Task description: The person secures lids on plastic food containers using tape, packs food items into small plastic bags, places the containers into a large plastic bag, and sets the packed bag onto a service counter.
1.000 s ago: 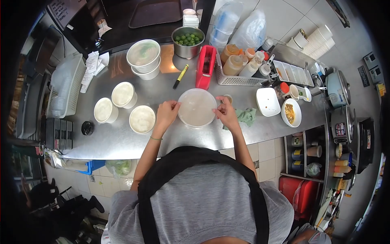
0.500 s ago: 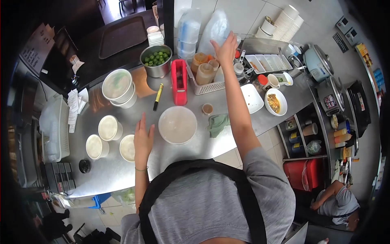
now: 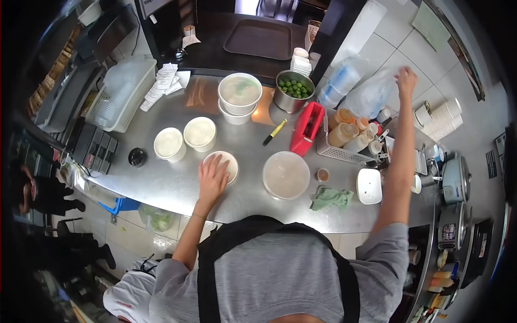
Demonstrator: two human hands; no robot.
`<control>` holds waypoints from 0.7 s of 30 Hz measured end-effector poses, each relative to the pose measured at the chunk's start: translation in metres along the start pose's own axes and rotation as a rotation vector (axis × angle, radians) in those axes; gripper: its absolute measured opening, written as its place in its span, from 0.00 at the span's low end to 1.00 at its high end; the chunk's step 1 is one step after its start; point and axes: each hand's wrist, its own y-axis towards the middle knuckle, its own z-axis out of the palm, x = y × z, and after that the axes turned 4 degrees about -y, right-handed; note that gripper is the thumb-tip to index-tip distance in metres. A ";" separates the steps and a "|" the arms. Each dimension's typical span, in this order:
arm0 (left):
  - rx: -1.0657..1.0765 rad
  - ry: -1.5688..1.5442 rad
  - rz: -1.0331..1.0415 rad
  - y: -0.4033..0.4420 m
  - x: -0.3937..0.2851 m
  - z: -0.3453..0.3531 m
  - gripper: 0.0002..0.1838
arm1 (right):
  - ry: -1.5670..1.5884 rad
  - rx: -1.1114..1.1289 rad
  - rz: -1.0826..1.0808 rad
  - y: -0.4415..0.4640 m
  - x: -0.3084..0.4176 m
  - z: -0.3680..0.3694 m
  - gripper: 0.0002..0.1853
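Observation:
My left hand (image 3: 214,175) lies with fingers spread over the lid of a white tub (image 3: 231,168). Two more lidded white tubs, one nearer (image 3: 169,144) and one farther (image 3: 200,133), stand to its left. Out at the far right, my right hand (image 3: 406,81) is raised with its fingers closed at the edge of a clear plastic bag (image 3: 371,94). A large round lidded container (image 3: 286,175) sits in front of me, with a small sauce cup (image 3: 322,174) beside it.
Behind are stacked round containers (image 3: 239,91), a pot of green limes (image 3: 294,89), a yellow marker (image 3: 275,132), a red tape dispenser (image 3: 307,129) and a basket of sauce bottles (image 3: 344,153). A green cloth (image 3: 330,198) and a white dish (image 3: 369,186) lie at right.
My view has turned right. My left hand has come down onto a tub's lid. My right hand, open before, has moved to the plastic bag and closed.

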 end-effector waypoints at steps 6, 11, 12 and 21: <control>-0.066 -0.060 0.211 0.063 0.007 0.037 0.18 | 0.486 0.343 -0.025 0.072 0.082 -0.073 0.14; -0.194 -0.250 0.350 0.157 -0.059 -0.001 0.38 | 0.765 0.422 0.073 0.088 0.183 -0.167 0.27; -0.226 -0.342 0.407 0.175 -0.086 -0.022 0.42 | 0.843 0.437 0.012 0.086 0.202 -0.192 0.20; -0.440 -0.823 0.572 0.272 -0.218 -0.033 0.57 | 1.549 0.347 0.077 0.068 0.199 -0.217 0.11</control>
